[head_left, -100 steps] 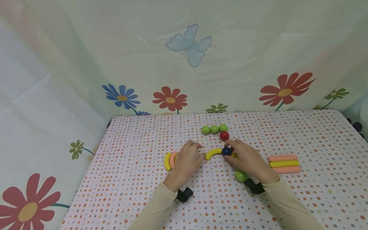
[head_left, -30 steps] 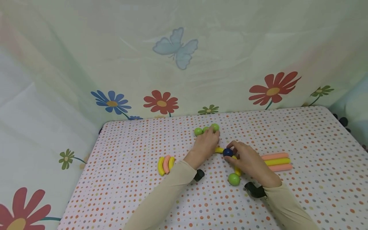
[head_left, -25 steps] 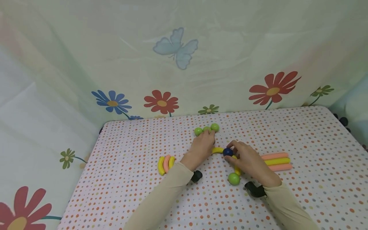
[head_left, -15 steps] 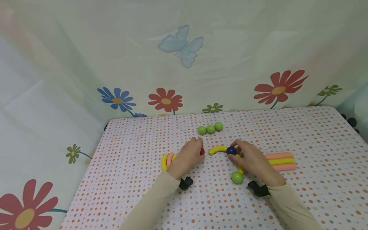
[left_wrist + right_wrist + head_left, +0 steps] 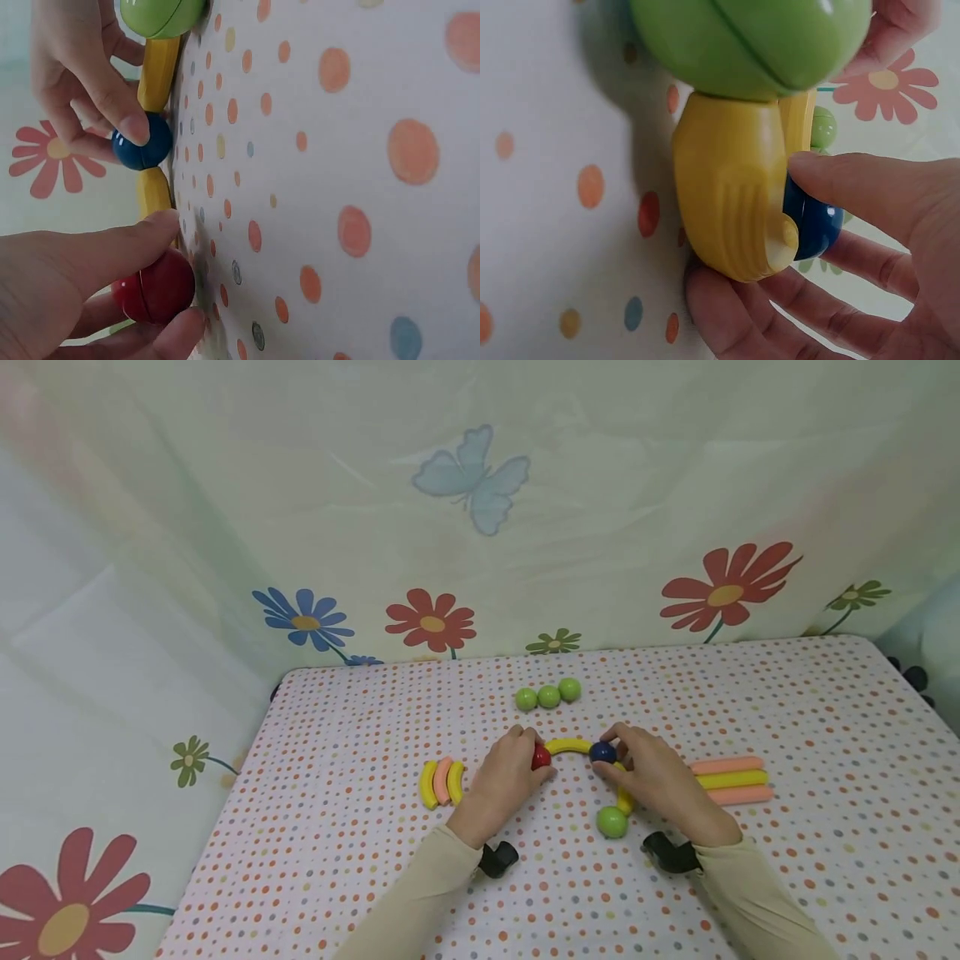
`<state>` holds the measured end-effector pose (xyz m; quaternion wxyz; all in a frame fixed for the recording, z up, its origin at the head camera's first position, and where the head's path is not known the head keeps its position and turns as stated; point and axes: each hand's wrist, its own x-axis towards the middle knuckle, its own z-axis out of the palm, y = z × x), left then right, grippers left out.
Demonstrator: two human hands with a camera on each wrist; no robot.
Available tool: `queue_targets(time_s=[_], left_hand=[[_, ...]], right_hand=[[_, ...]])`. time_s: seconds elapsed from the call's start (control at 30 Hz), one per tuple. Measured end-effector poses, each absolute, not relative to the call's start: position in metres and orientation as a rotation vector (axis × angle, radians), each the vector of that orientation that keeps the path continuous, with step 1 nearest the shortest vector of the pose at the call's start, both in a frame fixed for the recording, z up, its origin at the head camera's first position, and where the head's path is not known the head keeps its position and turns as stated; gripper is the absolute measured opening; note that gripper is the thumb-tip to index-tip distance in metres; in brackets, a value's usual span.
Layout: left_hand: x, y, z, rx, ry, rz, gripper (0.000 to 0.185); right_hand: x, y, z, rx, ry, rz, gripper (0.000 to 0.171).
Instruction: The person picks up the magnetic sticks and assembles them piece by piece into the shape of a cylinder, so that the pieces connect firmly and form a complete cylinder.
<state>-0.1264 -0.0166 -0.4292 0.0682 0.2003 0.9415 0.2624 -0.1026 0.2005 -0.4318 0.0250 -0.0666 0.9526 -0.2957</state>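
My left hand [image 5: 501,783] pinches a glossy red ball [image 5: 542,757] between thumb and fingers, right at the left end of a curved yellow rod [image 5: 568,746]. At that rod's other end my right hand [image 5: 663,785] grips a dark blue ball [image 5: 602,752], thumb on its near side. A second curved yellow rod [image 5: 731,180] runs from the blue ball toward the person and ends in a green ball [image 5: 612,822]. In the left wrist view the red ball [image 5: 157,289], blue ball [image 5: 142,142] and rods form one chain low over the cloth.
Three green balls [image 5: 549,697] lie in a row farther back. Left of the left hand are three short curved rods [image 5: 442,782], yellow and pink. Three straight pink and yellow rods [image 5: 731,780] lie right of the right hand. A dotted cloth [image 5: 360,718] covers the table.
My left hand has taken the red ball from beside the row of green balls, drawn it back, then moved it right to the yellow rod's end. The right hand keeps holding the blue ball.
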Motion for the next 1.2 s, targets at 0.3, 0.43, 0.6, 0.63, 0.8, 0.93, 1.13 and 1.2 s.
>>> queue_targets(time_s=[0.3,0.43,0.6,0.63,0.8,0.93,1.13,1.2], left_hand=[[-0.128,-0.017,-0.43,0.594,2.856,0.789,0.038],[-0.125,-0.02,-0.426,0.592,2.892,0.746,0.038],[-0.116,-0.036,-0.415,0.499,2.95,0.772,0.039],[-0.113,-0.041,-0.413,0.477,2.956,0.776,0.039],[-0.1,-0.061,-0.412,0.461,2.973,0.691,0.028],[-0.096,-0.067,-0.418,0.496,2.965,0.647,0.018],[-0.099,-0.061,-0.426,0.49,2.913,0.7,0.018],[-0.101,-0.058,-0.427,0.489,2.892,0.734,0.02]], right_hand=[[-0.103,0.199,-0.431,-0.215,2.951,-0.906,0.036],[-0.106,0.196,-0.429,-0.231,2.923,-0.886,0.04],[-0.107,0.193,-0.428,-0.264,2.921,-0.821,0.045],[-0.107,0.193,-0.428,-0.266,2.92,-0.808,0.045],[-0.106,0.194,-0.43,-0.27,2.933,-0.775,0.043],[-0.105,0.192,-0.431,-0.262,2.948,-0.775,0.041],[-0.104,0.189,-0.432,-0.242,2.948,-0.793,0.041],[-0.104,0.188,-0.433,-0.25,2.949,-0.8,0.04]])
